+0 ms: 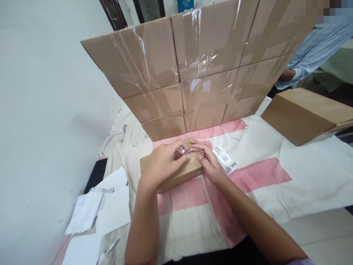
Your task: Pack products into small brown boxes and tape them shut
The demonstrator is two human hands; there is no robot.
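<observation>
A small brown cardboard box lies on the cloth-covered table, between my hands. A glossy strip of clear tape shows on its top. My left hand reaches over the box, thumb and fingers curled in a pinch on a bit of the tape. My right hand rests on the box's right end, fingers bent over the top and thumb beside the tape. The fingertips of both hands nearly meet. Just right of my right hand lies a white tape dispenser.
A tall panel of taped cardboard boxes stands behind. A larger cardboard box sits at right, near a person's sleeve. Papers, a white-handled tool and a black flat object lie left. Crumpled tape scraps dot the cloth.
</observation>
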